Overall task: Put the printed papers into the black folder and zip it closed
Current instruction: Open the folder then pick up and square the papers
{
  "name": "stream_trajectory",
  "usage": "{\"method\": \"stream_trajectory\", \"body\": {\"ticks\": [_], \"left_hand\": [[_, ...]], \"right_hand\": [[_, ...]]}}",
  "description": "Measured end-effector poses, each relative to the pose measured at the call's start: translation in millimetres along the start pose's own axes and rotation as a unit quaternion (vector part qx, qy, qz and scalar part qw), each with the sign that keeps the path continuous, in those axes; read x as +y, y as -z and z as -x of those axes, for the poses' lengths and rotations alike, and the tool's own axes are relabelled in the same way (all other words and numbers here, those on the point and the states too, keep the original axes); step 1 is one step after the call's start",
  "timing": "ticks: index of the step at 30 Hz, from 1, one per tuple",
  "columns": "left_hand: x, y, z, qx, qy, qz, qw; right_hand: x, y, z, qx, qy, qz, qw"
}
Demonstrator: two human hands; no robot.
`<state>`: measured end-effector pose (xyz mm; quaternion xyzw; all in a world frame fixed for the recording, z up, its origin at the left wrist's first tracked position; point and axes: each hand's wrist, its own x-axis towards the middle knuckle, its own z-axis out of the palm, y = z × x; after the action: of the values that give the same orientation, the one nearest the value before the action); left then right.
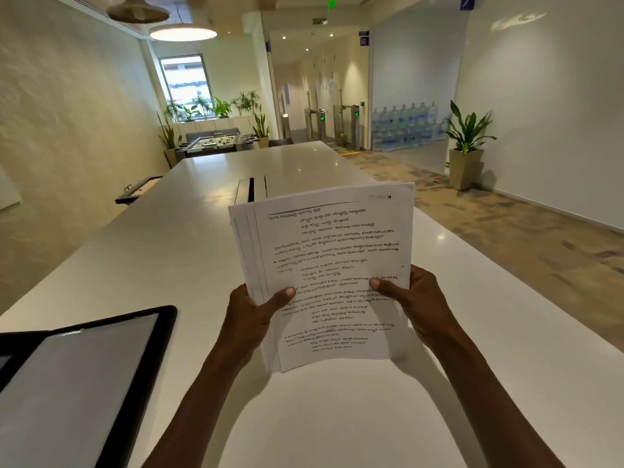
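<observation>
A stack of printed papers [324, 251] is held upright above the white table [169, 251], its sheets slightly fanned at the left edge. My left hand [251, 312] grips the stack's lower left side with the thumb across the front page. My right hand [413, 298] grips the lower right side the same way. The black folder [77, 376] lies open on the table at the lower left, showing a grey inner panel inside a black rim. It is apart from the papers and both hands.
A dark cable hatch [251, 190] is set into the table just beyond the papers. The table's right edge borders carpeted floor with a potted plant [467, 146]. A foosball table [216, 143] stands past the far end.
</observation>
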<state>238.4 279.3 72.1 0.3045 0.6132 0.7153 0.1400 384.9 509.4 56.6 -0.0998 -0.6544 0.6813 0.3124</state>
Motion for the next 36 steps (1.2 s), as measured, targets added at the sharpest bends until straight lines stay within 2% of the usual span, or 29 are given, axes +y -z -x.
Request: {"method": "stream_trajectory", "body": {"ticks": [3, 7, 14, 19, 25, 36], "left_hand": [[4.1, -4.6, -1.7, 0.025, -0.007, -0.011, 1.0], [15.7, -1.9, -3.8, 0.012, -0.029, 0.005, 0.999], [10.1, -5.4, 3.0, -0.01, -0.004, 0.011, 1.0], [7.3, -11.5, 2.4, 0.018, 0.009, 0.005, 1.0], [15.5, -8.1, -0.2, 0.025, -0.01, 0.0, 1.0], [8.5, -14.4, 2.7, 0.01, -0.005, -0.011, 1.0]], "right_hand": [[-2.6, -6.3, -0.6, 0.02, 0.02, 0.0, 1.0], [-14.6, -4.1, -4.1, 0.021, 0.037, -0.018, 0.999], [-6.8, -11.3, 0.6, -0.003, 0.01, -0.025, 1.0], [-6.3, -19.2, 2.9, 0.002, 0.012, -0.03, 0.999], [-18.7, -18.6, 2.4, 0.003, 0.038, -0.018, 0.999], [-14.7, -28.0, 8.1, 0.0, 0.02, -0.008, 1.0]]}}
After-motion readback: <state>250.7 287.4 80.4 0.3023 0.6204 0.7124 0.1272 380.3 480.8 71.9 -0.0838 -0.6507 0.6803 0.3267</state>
